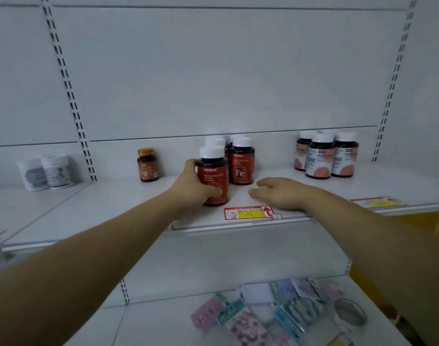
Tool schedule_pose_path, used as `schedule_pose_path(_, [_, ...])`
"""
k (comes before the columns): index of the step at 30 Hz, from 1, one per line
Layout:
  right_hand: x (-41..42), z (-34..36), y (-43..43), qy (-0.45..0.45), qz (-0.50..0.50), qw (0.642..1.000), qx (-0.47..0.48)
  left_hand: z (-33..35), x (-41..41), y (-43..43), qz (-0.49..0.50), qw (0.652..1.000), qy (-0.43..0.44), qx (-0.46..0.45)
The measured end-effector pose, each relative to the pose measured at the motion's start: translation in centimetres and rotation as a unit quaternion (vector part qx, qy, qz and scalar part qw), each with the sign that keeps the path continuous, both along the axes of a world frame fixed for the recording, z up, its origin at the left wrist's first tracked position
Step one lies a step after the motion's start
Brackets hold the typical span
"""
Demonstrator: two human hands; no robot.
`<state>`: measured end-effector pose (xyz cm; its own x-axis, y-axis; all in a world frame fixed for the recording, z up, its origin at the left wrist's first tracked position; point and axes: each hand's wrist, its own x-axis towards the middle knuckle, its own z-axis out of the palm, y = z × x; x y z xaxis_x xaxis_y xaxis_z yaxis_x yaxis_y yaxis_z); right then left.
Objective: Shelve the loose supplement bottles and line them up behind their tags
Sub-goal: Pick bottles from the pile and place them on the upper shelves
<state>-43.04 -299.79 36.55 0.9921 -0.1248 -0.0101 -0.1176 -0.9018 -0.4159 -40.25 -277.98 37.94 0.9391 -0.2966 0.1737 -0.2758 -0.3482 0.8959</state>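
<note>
Left hand [194,186]: my fingers gripped a red bottle [214,178].
Right hand [280,193]: fingers loosely spread, empty, over the shelf [101,208].

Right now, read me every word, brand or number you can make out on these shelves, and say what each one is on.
"PIETRICK": front red bottle, held by the left hand.
"PIETRICK": second red bottle beside it.
"Fe": same second red bottle.
Too blurred or small to read: pink-label bottles, amber bottle, white jars, shelf tag, packets on the lower shelf.
</note>
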Motion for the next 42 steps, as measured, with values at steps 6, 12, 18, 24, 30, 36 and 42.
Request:
schedule_pose_path(6, [1.2,-0.8,0.2,0.019,-0.005,0.996,-0.091,-0.5,0.7,-1.0,0.028,0.998,-0.025,0.047])
schedule_pose_path(12, [1.3,-1.1,0.0,0.009,-0.011,0.995,-0.101,-0.5,1.6,-2.1,0.048,0.996,-0.025,0.073])
schedule_pose_path(18, [0.6,0.0,0.0,0.005,-0.015,1.000,0.011,0.4,1.3,-1.0,0.026,0.991,-0.001,0.132])
schedule_pose_path(24, [-0.1,5.4,4.2,-0.214,-0.054,0.975,-0.016,3.3,-1.3,7.5,0.010,0.954,-0.056,0.295])
schedule_pose_path(30, [0.9,9.8,22.8,-0.215,0.138,0.963,-0.083,4.0,-6.0,23.2,0.084,0.911,-0.079,0.396])
schedule_pose_path(36, [0.1,7.1,48.0,-0.156,0.313,0.931,-0.102,2.0,-13.0,42.7,0.206,0.873,-0.073,0.436])
schedule_pose_path(42, [-3.7,4.4,70.4,-0.124,0.459,0.875,-0.089,-1.7,-19.9,60.3,0.294,0.844,0.041,0.447])
